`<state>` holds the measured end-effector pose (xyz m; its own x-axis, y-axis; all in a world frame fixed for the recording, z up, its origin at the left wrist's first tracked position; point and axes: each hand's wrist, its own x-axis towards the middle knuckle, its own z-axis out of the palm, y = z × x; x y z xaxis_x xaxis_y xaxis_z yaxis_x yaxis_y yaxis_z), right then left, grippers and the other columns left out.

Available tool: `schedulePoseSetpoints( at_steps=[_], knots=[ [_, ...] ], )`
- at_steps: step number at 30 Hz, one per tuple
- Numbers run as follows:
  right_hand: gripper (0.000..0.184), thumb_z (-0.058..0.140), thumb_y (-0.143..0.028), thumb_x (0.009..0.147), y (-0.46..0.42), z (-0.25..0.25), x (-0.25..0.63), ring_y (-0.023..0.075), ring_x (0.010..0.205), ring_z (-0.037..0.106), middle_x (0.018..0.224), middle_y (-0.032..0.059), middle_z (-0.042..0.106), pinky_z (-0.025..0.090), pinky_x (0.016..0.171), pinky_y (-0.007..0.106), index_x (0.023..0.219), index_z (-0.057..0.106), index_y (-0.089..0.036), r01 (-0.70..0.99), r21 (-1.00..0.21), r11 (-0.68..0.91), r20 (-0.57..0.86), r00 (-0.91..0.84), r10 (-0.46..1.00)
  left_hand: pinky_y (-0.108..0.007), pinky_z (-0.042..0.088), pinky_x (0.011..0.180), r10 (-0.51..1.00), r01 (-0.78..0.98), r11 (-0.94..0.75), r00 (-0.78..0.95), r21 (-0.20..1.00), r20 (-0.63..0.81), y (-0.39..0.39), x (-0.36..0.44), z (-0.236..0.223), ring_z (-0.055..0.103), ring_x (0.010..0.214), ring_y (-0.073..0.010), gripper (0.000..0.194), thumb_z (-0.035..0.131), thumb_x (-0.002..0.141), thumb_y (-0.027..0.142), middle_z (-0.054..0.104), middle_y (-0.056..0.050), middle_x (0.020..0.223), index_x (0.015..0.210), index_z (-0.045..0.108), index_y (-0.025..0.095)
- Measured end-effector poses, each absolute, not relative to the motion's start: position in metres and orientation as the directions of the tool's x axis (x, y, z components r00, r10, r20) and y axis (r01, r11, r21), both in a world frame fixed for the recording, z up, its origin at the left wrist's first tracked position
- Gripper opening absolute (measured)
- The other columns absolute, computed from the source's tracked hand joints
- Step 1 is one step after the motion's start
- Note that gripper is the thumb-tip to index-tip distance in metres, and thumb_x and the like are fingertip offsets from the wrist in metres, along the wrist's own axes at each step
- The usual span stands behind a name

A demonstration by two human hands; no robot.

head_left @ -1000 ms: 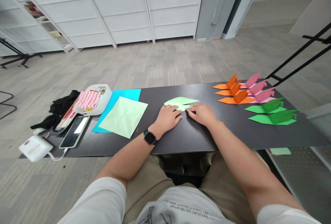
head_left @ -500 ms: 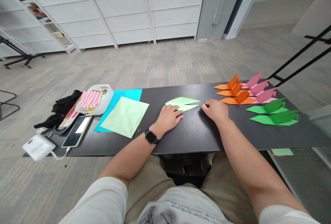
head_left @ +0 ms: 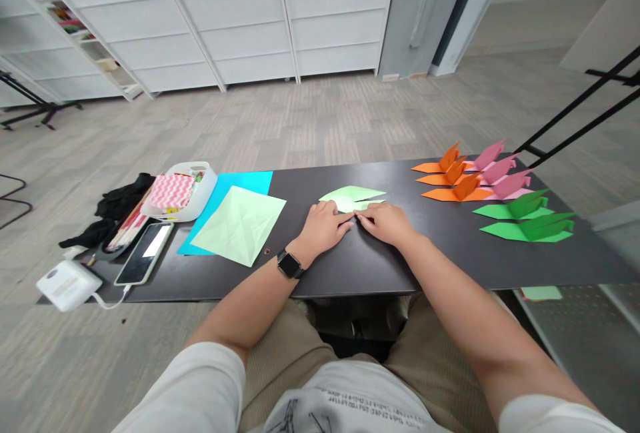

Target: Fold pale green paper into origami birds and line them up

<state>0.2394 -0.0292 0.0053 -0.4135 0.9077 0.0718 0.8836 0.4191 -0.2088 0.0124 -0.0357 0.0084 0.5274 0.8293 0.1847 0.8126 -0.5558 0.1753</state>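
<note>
A light green folded paper lies in front of me, its right end split into two long points. My left hand rests on its near left part, fingers lying on the paper and index finger reaching right. At the near edge, my right hand has its fingers closed together on the lower point. The fingertips of both hands almost meet there, and they hide part of the near edge. A flat, creased light green sheet lies to the left, over a blue sheet.
Folded orange cranes, pink cranes and green cranes stand in rows at the right. A white basket, a phone, a white power bank and black cloth occupy the table's left end.
My right hand has moved left from beyond the paper's tips to its near edge, beside my left fingers. My left hand stays on the paper, its index finger now pointing right.
</note>
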Motion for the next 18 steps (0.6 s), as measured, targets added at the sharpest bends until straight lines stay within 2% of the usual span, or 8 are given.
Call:
schedulePoseSetpoints(
  at_steps=[3,8,14,18],
  knots=[
    [0.038,0.047,-0.041,0.107,-0.029,0.008,0.239,0.0233,0.093,0.069,0.096,0.0063,0.077,0.039,0.070,0.031,0.115,0.083,-0.032,0.888,-0.203,0.413,0.059,-0.410,0.910,-0.041,0.047,0.088,0.877,0.865,-0.476,0.454,0.159,0.156,-0.031,0.005,0.011,0.062,0.102,-0.0282,0.038,0.051,0.106,0.050,0.068,-0.012,0.108,0.130,0.077,0.035],
    [0.042,0.044,-0.043,0.108,-0.028,0.011,0.239,0.0231,0.092,0.069,0.096,0.0063,0.077,0.039,0.070,0.032,0.112,0.084,-0.031,0.883,-0.201,0.424,0.054,-0.422,0.905,-0.036,0.052,0.080,0.936,0.915,-0.350,0.350,0.203,0.033,-0.025,-0.009,0.015,0.072,0.098,-0.0281,0.041,0.048,0.107,0.052,0.079,-0.009,0.115,0.136,0.074,0.039],
    [0.040,0.045,-0.043,0.108,-0.028,0.010,0.240,0.0223,0.092,0.069,0.096,0.0052,0.077,0.039,0.070,0.031,0.109,0.083,-0.031,0.884,-0.200,0.423,0.048,-0.423,0.905,-0.037,0.054,0.082,0.970,0.954,-0.235,0.243,0.186,-0.021,-0.017,-0.024,0.022,0.075,0.096,-0.0294,0.042,0.047,0.106,0.054,0.082,-0.008,0.111,0.123,0.081,0.038],
    [0.042,0.044,-0.044,0.108,-0.028,0.010,0.240,0.0226,0.092,0.069,0.095,0.0052,0.077,0.039,0.069,0.031,0.107,0.084,-0.031,0.885,-0.201,0.420,0.052,-0.418,0.907,-0.038,0.054,0.081,0.970,0.954,-0.233,0.243,0.190,-0.032,-0.014,-0.031,0.025,0.075,0.096,-0.0305,0.045,0.044,0.106,0.053,0.082,-0.009,0.109,0.118,0.083,0.034]
  ],
)
